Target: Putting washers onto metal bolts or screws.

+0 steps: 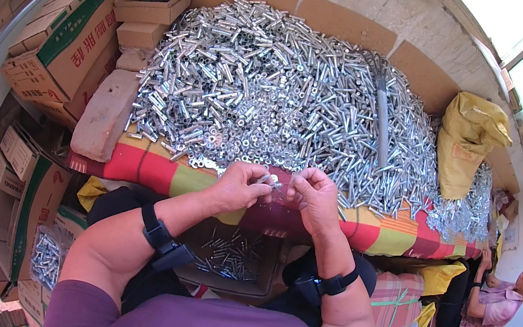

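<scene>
Two bare hands are positioned over the near edge of a cloth-covered surface (146,163). The left hand (237,188) has its grip closed on small shiny metal hardware (268,181); the exact part type is too small to identify. The right hand (316,202) is just beside it, with thumb and index finger set narrowly; whether this grip contains a part cannot be determined. Beyond the hands, loose washers (251,143) lie toward the middle of the near edge. Metal sleeves (221,69) occupy the left part of the surface; bolts (354,177) occupy the right. A grey bar (381,120) rests on the pile. A brick (105,114) sits at the near left corner, and a yellow sack (471,141) stands near the right edge.
</scene>
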A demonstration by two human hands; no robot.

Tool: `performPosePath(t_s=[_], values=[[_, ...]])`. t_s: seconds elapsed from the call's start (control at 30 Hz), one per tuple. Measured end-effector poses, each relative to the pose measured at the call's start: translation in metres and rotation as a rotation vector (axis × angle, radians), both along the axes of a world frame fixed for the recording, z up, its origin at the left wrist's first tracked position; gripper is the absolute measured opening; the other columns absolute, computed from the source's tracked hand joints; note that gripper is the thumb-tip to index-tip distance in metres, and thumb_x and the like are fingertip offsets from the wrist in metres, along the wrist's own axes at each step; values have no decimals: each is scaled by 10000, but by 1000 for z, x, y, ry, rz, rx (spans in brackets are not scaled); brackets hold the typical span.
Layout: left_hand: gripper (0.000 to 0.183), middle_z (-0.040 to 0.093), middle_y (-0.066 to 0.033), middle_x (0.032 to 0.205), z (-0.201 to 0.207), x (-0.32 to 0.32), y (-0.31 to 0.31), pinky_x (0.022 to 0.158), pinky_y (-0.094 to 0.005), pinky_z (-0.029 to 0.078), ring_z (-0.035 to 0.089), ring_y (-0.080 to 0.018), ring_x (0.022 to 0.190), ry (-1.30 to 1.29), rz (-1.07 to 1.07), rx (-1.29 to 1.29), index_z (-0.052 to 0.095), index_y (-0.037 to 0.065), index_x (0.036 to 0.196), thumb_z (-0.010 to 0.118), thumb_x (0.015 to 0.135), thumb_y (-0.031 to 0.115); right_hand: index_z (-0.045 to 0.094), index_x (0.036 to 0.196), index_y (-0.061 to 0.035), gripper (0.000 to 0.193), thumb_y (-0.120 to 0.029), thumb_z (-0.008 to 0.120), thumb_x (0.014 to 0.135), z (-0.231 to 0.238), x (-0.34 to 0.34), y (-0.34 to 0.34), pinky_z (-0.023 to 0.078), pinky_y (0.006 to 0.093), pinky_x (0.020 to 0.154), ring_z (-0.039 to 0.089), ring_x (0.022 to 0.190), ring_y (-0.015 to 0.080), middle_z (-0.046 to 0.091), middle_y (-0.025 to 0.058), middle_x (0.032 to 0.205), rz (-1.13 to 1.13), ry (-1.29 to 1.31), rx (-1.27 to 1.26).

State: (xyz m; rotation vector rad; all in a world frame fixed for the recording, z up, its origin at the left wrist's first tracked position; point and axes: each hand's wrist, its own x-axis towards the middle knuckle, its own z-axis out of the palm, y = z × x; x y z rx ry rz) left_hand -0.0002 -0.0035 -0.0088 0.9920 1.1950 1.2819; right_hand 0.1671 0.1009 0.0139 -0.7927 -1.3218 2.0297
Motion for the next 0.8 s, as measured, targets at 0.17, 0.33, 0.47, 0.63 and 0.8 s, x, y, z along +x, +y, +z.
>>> performPosePath(t_s=[0.17, 0.33, 0.47, 0.63, 0.8], values=[[49, 647, -52, 710, -4, 1, -1, 465, -212, 404, 508, -55, 505, 234, 40, 46, 626, 0, 885, 604, 850, 26, 573, 863, -11, 65, -37, 634, 863, 1, -2, -11, 525, 226, 559, 605, 607, 116, 619, 63, 731, 127, -42, -101], [42, 638, -38, 690, 5, 2, -7, 579, -262, 447, 563, -83, 619, 455, 132, 62, 651, -9, 815, 637, 797, 27, 578, 871, -7, 71, -29, 644, 854, -3, -4, -16, 526, 223, 553, 612, 609, 117, 619, 59, 733, 116, -40, -120], [51, 637, -40, 693, 8, -1, -7, 580, -257, 443, 556, -78, 623, 530, 109, -9, 655, -9, 829, 642, 799, 30, 584, 888, -3, 90, -32, 658, 846, -4, -6, -21, 529, 225, 550, 612, 601, 114, 620, 54, 736, 107, -33, -75], [57, 634, -39, 697, 4, -2, -5, 576, -265, 443, 555, -78, 617, 434, 123, 53, 653, -17, 830, 661, 788, 20, 589, 888, -8, 93, -42, 664, 845, -10, -7, -17, 530, 230, 547, 612, 606, 116, 619, 55, 733, 95, -32, -155], [62, 652, -62, 822, 0, -4, 0, 584, -269, 461, 577, -87, 628, 301, 123, 43, 646, -14, 854, 644, 794, 4, 604, 890, -4, 85, -62, 656, 857, -11, -8, -4, 537, 237, 569, 612, 639, 119, 613, 54, 756, 175, -3, -300]])
